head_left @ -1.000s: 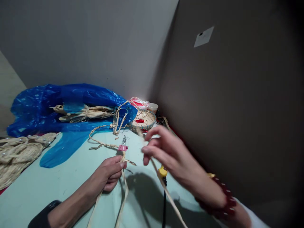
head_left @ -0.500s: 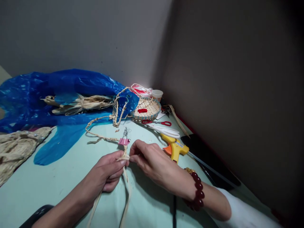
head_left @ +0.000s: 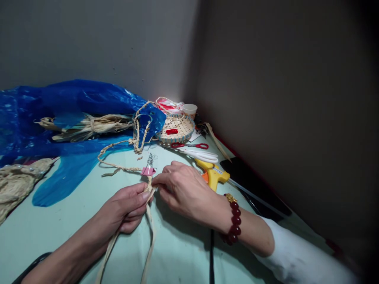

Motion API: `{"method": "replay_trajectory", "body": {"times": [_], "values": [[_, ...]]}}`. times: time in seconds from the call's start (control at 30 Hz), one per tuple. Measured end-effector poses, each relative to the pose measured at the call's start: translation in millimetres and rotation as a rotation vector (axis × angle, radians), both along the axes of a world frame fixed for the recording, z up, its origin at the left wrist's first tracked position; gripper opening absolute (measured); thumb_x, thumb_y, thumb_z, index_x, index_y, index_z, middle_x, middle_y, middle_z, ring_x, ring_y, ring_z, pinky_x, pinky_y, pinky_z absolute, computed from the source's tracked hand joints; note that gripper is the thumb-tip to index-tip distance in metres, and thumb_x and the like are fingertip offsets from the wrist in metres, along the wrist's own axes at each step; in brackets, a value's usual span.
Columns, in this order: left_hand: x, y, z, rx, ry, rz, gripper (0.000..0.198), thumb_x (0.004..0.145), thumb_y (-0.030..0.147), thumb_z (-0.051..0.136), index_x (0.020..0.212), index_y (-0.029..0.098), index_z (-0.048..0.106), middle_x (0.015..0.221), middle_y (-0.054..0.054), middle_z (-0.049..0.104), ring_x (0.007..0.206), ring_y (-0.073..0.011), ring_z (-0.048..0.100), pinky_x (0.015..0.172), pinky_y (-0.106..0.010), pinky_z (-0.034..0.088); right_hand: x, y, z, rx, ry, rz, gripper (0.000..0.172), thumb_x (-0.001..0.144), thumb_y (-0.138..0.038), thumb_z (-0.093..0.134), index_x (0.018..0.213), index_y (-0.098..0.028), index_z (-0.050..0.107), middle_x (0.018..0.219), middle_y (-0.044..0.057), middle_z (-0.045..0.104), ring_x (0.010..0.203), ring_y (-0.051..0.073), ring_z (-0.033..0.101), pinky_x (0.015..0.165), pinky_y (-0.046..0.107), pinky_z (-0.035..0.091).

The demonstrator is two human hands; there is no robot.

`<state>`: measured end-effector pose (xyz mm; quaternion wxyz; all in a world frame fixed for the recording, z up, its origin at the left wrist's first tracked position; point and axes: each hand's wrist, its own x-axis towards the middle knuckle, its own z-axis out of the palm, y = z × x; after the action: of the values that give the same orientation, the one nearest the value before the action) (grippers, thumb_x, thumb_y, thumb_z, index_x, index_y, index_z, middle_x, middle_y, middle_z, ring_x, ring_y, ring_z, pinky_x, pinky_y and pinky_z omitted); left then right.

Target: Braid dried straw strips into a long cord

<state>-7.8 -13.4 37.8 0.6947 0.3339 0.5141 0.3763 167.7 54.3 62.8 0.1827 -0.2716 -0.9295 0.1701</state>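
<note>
My left hand (head_left: 127,205) is closed around pale straw strips (head_left: 149,232) that trail toward me across the pale green table (head_left: 59,236). My right hand (head_left: 180,189), with a dark red bead bracelet (head_left: 233,219) on the wrist, pinches the same strips right beside the left thumb. Just beyond both hands a pink binder clip (head_left: 147,170) clamps the finished braid (head_left: 115,165), which curls away to the left and up toward the blue bag.
A blue plastic bag (head_left: 68,114) holding dried husks (head_left: 89,125) lies at the back left, with a woven straw piece (head_left: 17,181) at the left edge. A small woven basket (head_left: 176,129), red-handled scissors (head_left: 189,146), a yellow glue gun (head_left: 213,175) and a white cup (head_left: 190,109) sit by the right wall.
My right hand came down from a raised position with a strip and now pinches the strips beside my left hand. The view shifted slightly right and down.
</note>
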Motion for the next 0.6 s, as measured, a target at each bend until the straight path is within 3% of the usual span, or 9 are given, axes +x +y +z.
{"method": "replay_trajectory", "body": {"times": [0.3,0.6], "values": [[5.0,-2.6,1.5,0.047,0.126,-0.009,0.028,0.084,0.043,0.061,0.075,0.021,0.047,0.051,0.013,0.020,0.045,-0.0054,0.006,0.038,-0.018,0.007,1.9,7.6,-2.0,0.086,-0.013,0.068,0.019,0.092,-0.027,0.057,0.083,-0.019,0.071,0.076,0.002,0.062,0.077,0.016,0.048,0.060,0.029,0.028],[5.2,-5.1,4.4,0.130,0.319,0.002,0.029,0.085,0.043,0.056,0.069,0.021,0.046,0.051,0.011,0.027,0.044,-0.0073,0.016,0.039,-0.020,0.013,4.0,7.1,-0.3,0.260,-0.061,0.134,0.019,0.094,-0.023,0.051,0.078,-0.018,0.060,0.082,0.000,0.061,0.076,0.015,0.048,0.050,0.031,0.016]]}}
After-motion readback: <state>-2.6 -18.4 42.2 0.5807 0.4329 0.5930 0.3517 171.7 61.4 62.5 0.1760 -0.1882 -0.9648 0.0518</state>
